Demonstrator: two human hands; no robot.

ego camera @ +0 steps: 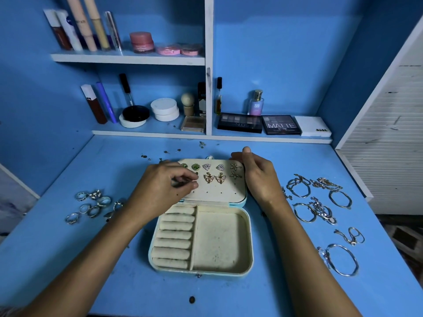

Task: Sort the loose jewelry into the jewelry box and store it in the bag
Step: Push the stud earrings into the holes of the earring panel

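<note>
Left hand [164, 186] pinches an earring [194, 181] over the jewelry box [203, 236] lid; right hand [256, 177] grips its right edge.

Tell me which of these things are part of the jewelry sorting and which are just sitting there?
Part of the job: jewelry box, earrings in its lid, rings, bracelets, left hand, right hand.

Just lying about: eyeshadow palettes, perfume bottle, pink jars, tubes.

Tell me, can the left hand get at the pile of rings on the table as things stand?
Probably yes, once it lets go. The left hand is pinching something small at the earring panel, and the rings lie loose on the table beside that forearm with nothing between.
</note>
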